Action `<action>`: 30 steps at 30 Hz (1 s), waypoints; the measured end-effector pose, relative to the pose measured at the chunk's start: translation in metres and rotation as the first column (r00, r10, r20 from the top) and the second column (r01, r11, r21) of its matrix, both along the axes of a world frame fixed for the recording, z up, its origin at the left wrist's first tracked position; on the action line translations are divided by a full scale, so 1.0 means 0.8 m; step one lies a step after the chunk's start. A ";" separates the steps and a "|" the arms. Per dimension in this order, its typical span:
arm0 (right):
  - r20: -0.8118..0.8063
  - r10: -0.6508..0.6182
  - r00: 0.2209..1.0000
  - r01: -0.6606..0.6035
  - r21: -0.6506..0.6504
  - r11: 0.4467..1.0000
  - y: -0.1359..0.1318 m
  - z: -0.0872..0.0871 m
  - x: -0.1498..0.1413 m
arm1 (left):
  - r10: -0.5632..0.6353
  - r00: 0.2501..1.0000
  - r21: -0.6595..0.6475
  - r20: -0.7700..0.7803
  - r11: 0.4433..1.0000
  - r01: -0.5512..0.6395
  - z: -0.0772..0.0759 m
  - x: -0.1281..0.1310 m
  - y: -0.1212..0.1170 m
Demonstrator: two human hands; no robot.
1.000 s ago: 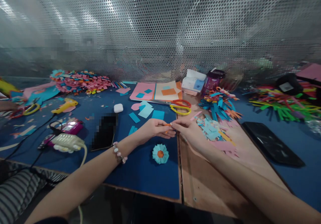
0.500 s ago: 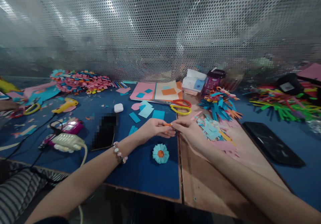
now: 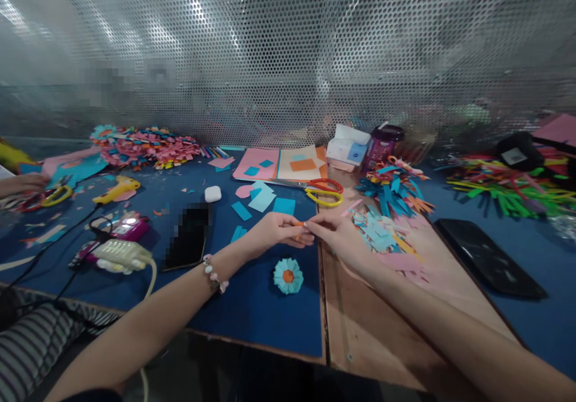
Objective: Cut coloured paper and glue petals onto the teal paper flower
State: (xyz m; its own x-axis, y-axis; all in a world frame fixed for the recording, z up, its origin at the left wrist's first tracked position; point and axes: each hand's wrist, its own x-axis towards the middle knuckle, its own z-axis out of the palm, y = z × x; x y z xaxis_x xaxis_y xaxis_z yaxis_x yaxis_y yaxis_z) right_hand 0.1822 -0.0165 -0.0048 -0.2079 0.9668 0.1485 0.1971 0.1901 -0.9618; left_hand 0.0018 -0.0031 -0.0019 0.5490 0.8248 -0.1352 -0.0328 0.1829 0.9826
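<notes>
My left hand [image 3: 279, 231] and my right hand [image 3: 337, 237] meet over the table, fingertips pinched on a small piece of orange paper [image 3: 300, 224]. Most of that piece is hidden by the fingers, so its shape does not show. Below the hands lies a light-blue paper flower [image 3: 288, 276] with an orange centre. Beyond them are loose blue paper pieces [image 3: 284, 206] and scissors [image 3: 324, 193] with red and yellow handles. Cut light-blue paper scraps [image 3: 375, 231] are spread beside my right hand.
A dark phone [image 3: 188, 235], a white earbud case [image 3: 213, 194], a yellow glue gun [image 3: 117, 189] and a power strip [image 3: 121, 254] with cords are on the left. Another person's hand [image 3: 24, 183] is at far left. A black tray-like object [image 3: 490, 258] lies right; a perforated metal panel [image 3: 279, 60] stands behind.
My right fingertips have shifted slightly against the orange paper, while my left hand stays nearly still. At far left the other person's hand has come further into view near the scissors there.
</notes>
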 end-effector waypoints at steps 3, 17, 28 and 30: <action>0.001 -0.020 1.000 0.020 0.021 1.000 0.000 0.001 0.000 | -0.004 1.000 0.010 -0.003 1.000 0.004 0.000 0.000 0.000; -0.032 0.034 0.999 -0.034 0.008 0.999 0.002 -0.004 0.004 | -0.086 0.995 0.076 -0.057 0.993 0.090 0.009 -0.003 -0.002; -0.087 -0.098 0.991 0.109 0.133 0.985 0.002 -0.013 0.003 | 0.016 0.997 0.185 -0.074 0.983 -0.003 0.006 -0.002 0.001; -0.093 -0.080 0.992 0.091 0.114 0.989 0.003 -0.013 0.003 | 0.043 0.997 0.199 -0.057 0.979 -0.031 0.007 -0.003 0.002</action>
